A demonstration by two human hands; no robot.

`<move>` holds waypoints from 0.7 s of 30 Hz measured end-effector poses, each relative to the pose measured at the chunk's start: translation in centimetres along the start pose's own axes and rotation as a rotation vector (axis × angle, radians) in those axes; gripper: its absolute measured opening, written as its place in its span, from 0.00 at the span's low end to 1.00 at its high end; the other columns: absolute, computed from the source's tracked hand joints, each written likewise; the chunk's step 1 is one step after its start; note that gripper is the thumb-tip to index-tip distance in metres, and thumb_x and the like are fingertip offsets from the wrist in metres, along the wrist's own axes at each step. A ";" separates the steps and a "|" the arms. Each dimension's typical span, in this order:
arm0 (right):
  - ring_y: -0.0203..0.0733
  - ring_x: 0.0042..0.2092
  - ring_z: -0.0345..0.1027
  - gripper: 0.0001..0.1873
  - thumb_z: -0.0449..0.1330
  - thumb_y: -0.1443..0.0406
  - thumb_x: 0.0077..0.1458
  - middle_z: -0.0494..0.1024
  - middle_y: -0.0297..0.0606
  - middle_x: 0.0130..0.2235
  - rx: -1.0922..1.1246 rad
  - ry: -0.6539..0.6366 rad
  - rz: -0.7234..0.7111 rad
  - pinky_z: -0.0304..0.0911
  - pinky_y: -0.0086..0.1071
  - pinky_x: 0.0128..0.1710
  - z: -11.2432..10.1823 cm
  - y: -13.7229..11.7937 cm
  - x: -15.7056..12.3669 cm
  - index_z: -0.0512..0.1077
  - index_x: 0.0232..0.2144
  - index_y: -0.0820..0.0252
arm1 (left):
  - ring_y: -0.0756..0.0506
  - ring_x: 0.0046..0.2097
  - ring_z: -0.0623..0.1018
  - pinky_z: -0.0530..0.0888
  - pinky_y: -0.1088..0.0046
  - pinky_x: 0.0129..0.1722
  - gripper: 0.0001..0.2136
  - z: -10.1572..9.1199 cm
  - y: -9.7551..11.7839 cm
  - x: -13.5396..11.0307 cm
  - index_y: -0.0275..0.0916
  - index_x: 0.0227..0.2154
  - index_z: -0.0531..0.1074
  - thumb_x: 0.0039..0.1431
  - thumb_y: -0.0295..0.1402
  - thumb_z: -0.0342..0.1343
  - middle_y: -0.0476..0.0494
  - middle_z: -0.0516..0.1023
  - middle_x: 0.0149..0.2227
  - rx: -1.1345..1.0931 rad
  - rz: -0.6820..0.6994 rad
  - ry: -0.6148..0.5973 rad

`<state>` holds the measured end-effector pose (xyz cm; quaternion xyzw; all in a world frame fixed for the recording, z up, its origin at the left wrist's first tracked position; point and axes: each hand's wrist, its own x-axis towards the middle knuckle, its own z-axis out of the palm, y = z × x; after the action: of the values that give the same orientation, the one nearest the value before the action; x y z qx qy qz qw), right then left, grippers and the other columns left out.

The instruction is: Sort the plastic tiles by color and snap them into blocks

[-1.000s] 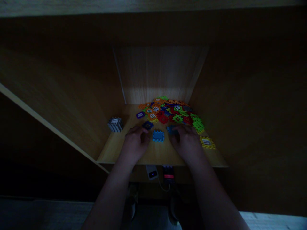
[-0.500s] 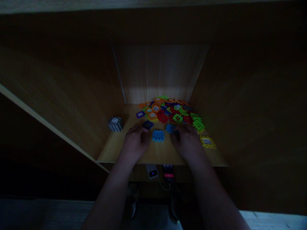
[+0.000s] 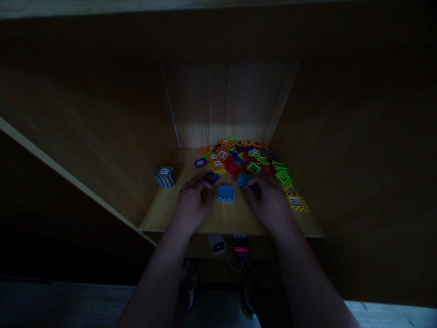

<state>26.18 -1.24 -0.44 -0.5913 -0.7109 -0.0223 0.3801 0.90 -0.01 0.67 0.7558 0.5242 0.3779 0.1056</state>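
Observation:
My right hand (image 3: 270, 202) pinches the edge of a light blue interlocking plastic tile (image 3: 242, 180) between thumb and index finger, low over the shelf. A second light blue tile (image 3: 226, 193), with a toothed border, lies flat between my hands. My left hand (image 3: 194, 200) is closed with curled fingers at the left. Just beyond its fingertips is a dark blue openwork tile (image 3: 211, 177); whether they touch it, or hold anything else, is hidden.
Behind my hands spreads a heap of coloured tiles (image 3: 253, 167). A grey tile block (image 3: 165, 176) stands at left, near a purple tile (image 3: 200, 162). A yellow tile (image 3: 296, 202) lies at right. Cabinet walls enclose the wooden shelf (image 3: 160, 218); below are a white device (image 3: 217, 244) and a phone (image 3: 241, 249).
The light blue tile in my right hand has shifted slightly upward and tilted. My right thumb and index finger show more plainly now. My left hand has hardly moved.

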 end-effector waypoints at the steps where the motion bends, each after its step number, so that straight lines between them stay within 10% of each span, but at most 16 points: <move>1: 0.57 0.54 0.74 0.06 0.63 0.60 0.68 0.83 0.46 0.49 0.034 0.021 -0.012 0.66 0.51 0.60 -0.2 -0.3 0.0 0.78 0.44 0.54 | 0.36 0.52 0.84 0.79 0.55 0.56 0.09 -0.1 0.1 0.0 0.42 0.42 0.81 0.63 0.23 0.60 0.40 0.86 0.46 -0.009 0.000 0.003; 21: 0.51 0.53 0.77 0.05 0.69 0.67 0.64 0.86 0.37 0.48 0.284 -0.184 -0.180 0.68 0.46 0.57 -0.1 -2.0 0.0 0.78 0.41 0.51 | 0.40 0.47 0.84 0.77 0.62 0.51 0.07 -0.1 -0.3 -0.1 0.43 0.38 0.77 0.60 0.25 0.64 0.46 0.86 0.42 -0.282 0.016 -0.103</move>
<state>24.52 -1.86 0.41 -0.4654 -0.7886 0.0986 0.3895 0.54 -0.01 0.51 0.7560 0.4540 0.4091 0.2345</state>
